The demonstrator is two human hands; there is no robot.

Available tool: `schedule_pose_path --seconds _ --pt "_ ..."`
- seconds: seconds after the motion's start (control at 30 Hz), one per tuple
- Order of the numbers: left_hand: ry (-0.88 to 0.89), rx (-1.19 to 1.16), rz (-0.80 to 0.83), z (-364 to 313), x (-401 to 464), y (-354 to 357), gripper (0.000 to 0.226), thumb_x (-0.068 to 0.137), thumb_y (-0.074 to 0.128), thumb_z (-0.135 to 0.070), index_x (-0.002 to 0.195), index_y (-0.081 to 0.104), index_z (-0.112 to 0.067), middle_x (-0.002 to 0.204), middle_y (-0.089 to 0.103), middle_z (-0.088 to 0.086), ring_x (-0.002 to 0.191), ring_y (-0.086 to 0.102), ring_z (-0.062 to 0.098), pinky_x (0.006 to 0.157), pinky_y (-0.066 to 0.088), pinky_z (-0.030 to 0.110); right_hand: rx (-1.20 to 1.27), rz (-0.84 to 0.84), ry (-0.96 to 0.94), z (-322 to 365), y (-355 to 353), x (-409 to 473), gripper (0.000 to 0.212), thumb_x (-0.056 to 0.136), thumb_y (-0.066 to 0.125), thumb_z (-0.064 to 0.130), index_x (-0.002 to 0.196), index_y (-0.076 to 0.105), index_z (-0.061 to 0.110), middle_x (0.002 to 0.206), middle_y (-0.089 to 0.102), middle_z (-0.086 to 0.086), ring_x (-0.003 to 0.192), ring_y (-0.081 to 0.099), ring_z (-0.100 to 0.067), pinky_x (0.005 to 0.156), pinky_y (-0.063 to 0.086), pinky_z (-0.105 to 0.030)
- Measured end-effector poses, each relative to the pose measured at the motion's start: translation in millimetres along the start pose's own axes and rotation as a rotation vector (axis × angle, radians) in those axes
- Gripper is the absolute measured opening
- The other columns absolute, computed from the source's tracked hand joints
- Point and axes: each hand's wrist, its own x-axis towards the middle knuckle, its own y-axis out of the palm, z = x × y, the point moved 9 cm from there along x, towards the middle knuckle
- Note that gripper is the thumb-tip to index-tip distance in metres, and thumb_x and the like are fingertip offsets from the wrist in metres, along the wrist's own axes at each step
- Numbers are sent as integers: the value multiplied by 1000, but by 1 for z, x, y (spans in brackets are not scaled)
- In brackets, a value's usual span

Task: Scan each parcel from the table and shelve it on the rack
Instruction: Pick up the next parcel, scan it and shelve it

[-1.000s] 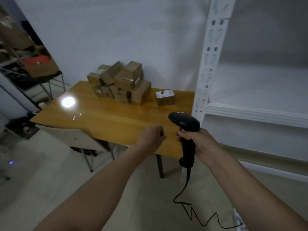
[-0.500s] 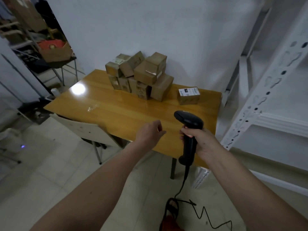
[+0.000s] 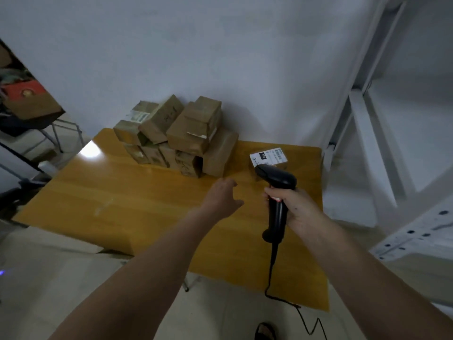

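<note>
A pile of several brown cardboard parcels [image 3: 176,136] is stacked against the wall at the back of the wooden table [image 3: 122,204]. One small parcel with a white label [image 3: 269,157] stands apart to the pile's right. My right hand [image 3: 291,204] grips a black corded barcode scanner [image 3: 277,192], its head just in front of the labelled parcel. My left hand [image 3: 223,197] hovers over the table with fingers loosely apart, holding nothing, a little short of the pile.
The white metal rack [image 3: 367,133] stands to the right of the table, its perforated upright [image 3: 416,231] near my right arm. The scanner's cable [image 3: 304,315] trails to the floor. A chair with boxes [image 3: 29,106] is at the far left.
I have stepped closer to the table, so the parcels loom larger. Both hands have moved forward over the tabletop, the scanner now near the labelled parcel.
</note>
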Motion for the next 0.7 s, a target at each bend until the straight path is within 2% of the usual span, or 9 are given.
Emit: schedule_pose_path --seconds 0.1,0.27,0.37,0.47,0.6,0.7 --pt "-6 88 51 4 31 7 69 86 70 -38 142 38 -14 142 36 10 132 34 28 102 37 37 7 -16 33 6 2 20 12 81 71 5 89 66 0 82 63 -12 78 60 -24 94 48 -41" --pt "-2 134 87 -3 93 13 82 83 74 -38 146 30 -9 150 29 13 140 26 29 111 30 38 30 -86 79 14 -5 53 12 80 73 8 89 67 2 83 66 -11 78 63 -23 91 49 -40" --pt "27 114 87 -13 132 17 87 79 77 -34 147 29 -10 153 26 11 141 27 28 111 31 37 53 -167 97 16 -18 72 16 78 74 9 92 67 4 82 69 -10 82 66 -24 89 50 -41" --pt "70 49 109 -22 170 22 89 76 81 -29 146 30 -10 152 28 11 140 28 28 110 32 39 93 -194 109 16 -22 87 19 78 73 6 96 67 3 82 70 -10 78 67 -23 88 51 -42" --pt "98 9 153 -27 215 32 113 70 86 -29 153 12 -7 158 18 12 146 17 30 114 27 43 107 -277 123 16 -24 105 20 77 74 5 96 67 2 83 70 -11 78 66 -24 91 50 -45" --pt "127 12 200 -29 243 47 120 66 88 -31 153 8 -8 158 19 11 146 19 30 114 29 45 98 -323 125 16 -23 116 20 78 74 6 96 67 2 85 70 -13 78 66 -24 91 50 -45"
